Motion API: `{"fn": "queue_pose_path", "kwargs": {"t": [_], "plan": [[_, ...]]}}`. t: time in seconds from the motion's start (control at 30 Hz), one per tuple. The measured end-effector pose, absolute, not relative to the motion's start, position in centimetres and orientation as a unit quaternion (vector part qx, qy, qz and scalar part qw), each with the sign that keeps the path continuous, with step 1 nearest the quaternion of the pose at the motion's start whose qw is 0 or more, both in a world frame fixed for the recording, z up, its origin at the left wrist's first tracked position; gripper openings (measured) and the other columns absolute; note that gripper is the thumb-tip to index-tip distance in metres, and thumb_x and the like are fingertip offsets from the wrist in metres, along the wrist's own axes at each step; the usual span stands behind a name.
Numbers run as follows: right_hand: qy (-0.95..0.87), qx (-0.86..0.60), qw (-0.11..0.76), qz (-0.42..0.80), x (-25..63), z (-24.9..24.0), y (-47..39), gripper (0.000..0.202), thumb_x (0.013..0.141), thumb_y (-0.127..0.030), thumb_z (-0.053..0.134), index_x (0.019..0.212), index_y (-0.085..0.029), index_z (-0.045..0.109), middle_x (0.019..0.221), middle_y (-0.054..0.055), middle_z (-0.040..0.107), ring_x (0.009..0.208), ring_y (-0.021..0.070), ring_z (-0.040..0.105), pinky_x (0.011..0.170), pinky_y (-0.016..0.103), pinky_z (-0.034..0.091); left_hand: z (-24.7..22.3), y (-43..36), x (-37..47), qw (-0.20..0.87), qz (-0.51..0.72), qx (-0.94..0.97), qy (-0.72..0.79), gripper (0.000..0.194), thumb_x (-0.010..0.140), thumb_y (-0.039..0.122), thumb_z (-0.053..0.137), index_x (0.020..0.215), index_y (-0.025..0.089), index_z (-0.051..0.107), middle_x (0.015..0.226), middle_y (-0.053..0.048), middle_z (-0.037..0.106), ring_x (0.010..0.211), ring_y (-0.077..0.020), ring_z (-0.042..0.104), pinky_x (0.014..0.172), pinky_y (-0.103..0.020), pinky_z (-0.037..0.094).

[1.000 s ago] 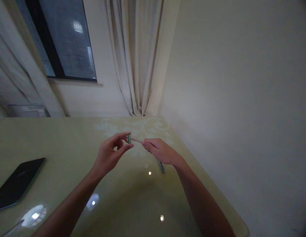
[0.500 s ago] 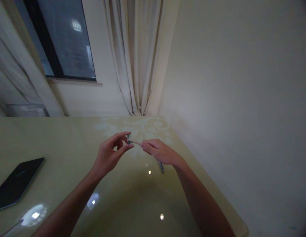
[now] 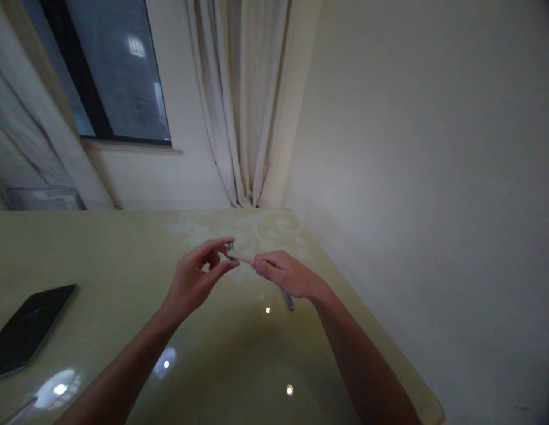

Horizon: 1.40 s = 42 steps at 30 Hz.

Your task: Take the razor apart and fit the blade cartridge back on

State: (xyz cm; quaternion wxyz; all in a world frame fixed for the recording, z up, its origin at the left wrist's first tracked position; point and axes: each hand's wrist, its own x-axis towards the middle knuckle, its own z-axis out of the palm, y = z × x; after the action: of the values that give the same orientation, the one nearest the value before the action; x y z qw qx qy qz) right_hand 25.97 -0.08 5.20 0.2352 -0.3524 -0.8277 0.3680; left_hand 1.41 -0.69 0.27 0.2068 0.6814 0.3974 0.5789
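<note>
My left hand (image 3: 197, 274) pinches a small dark-green flat piece (image 3: 231, 246) upright between thumb and fingertip. Its exact kind is too small to make out. In my right hand (image 3: 286, 273) is a slim pale stick (image 3: 242, 258), which points left with its tip against the lower part of the green piece. Whether that tip has bristles does not show clearly. Beneath the right hand, a narrow dark object (image 3: 288, 301) lies on the table, its upper end hidden by the hand.
A black tablet-like slab (image 3: 30, 324) lies on the glossy table (image 3: 203, 354) at left. The tip of a thin rod (image 3: 24, 408) shows at the lower left edge. Beyond the table hang curtains (image 3: 239, 106) beside a window (image 3: 119, 71); a wall (image 3: 425, 177) borders the right side.
The stick's tip has shifted slightly down along the green piece, and my right hand has moved a little left. My left hand keeps its pinch nearly in place.
</note>
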Motion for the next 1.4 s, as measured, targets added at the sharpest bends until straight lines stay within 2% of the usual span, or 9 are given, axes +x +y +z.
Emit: {"fn": "queue_pose_path", "kwargs": {"t": [0.13,0.27,0.43,0.6,0.8,1.0,1.4], "plan": [[-0.822,-0.373,0.259,0.345,26.1,5.3,-0.1,0.048,0.109,-0.051,0.045,0.074,-0.02,0.047,0.073,-0.002,0.045,0.071,0.015,0.043,0.067,0.03,0.031,0.6,-0.8,1.5,0.197,0.582,0.685,0.391,0.037,0.086,0.034,0.086,0.122,0.024,0.08,0.084,0.002,0.072,0.059,-0.0084,0.053,0.06,-0.021,0.048],[-0.821,-0.356,0.234,0.38,26.0,5.5,-0.3,0.048,0.11,-0.054,0.044,0.075,-0.02,0.049,0.072,-0.003,0.044,0.069,0.0144,0.043,0.066,0.03,0.031,0.6,-1.0,1.5,0.187,0.582,0.695,0.378,0.037,0.087,0.032,0.086,0.123,0.025,0.08,0.087,0.002,0.071,0.06,-0.0084,0.053,0.06,-0.021,0.048],[-0.823,-0.378,0.257,0.337,26.0,5.5,-0.2,0.047,0.109,-0.05,0.045,0.073,-0.02,0.047,0.072,-0.002,0.046,0.071,0.0146,0.044,0.067,0.03,0.03,0.5,-0.9,1.4,0.172,0.581,0.703,0.373,0.037,0.087,0.031,0.087,0.123,0.025,0.081,0.078,0.004,0.066,0.06,-0.0087,0.051,0.061,-0.021,0.049],[-0.83,-0.363,0.242,0.347,25.9,5.2,0.0,0.048,0.11,-0.052,0.044,0.076,-0.019,0.052,0.073,-0.002,0.048,0.071,0.0145,0.046,0.068,0.03,0.032,0.7,-1.0,1.5,0.166,0.579,0.708,0.368,0.036,0.088,0.031,0.087,0.124,0.026,0.08,0.086,0.002,0.071,0.06,-0.0082,0.052,0.061,-0.02,0.049],[-0.825,-0.366,0.274,0.332,25.7,4.9,0.3,0.046,0.109,-0.05,0.044,0.073,-0.02,0.047,0.072,-0.003,0.047,0.071,0.0142,0.044,0.068,0.03,0.03,0.4,-0.9,1.6,0.186,0.578,0.703,0.371,0.036,0.088,0.033,0.086,0.122,0.025,0.081,0.088,0.001,0.072,0.06,-0.0083,0.053,0.06,-0.021,0.049],[-0.821,-0.38,0.298,0.305,25.7,4.7,0.4,0.046,0.109,-0.048,0.044,0.072,-0.021,0.045,0.07,-0.003,0.045,0.069,0.0143,0.043,0.066,0.03,0.029,0.2,-0.8,1.7,0.199,0.581,0.69,0.382,0.034,0.086,0.033,0.086,0.119,0.024,0.082,0.081,0.002,0.07,0.059,-0.0095,0.054,0.059,-0.022,0.049],[-0.833,-0.368,0.284,0.299,25.8,5.4,-1.1,0.047,0.11,-0.049,0.044,0.075,-0.02,0.05,0.071,-0.003,0.049,0.069,0.0142,0.047,0.066,0.029,0.03,1.0,-1.6,2.3,0.225,0.567,0.695,0.38,0.039,0.086,0.033,0.085,0.123,0.024,0.08,0.085,0.001,0.072,0.061,-0.01,0.055,0.062,-0.024,0.049]]}}
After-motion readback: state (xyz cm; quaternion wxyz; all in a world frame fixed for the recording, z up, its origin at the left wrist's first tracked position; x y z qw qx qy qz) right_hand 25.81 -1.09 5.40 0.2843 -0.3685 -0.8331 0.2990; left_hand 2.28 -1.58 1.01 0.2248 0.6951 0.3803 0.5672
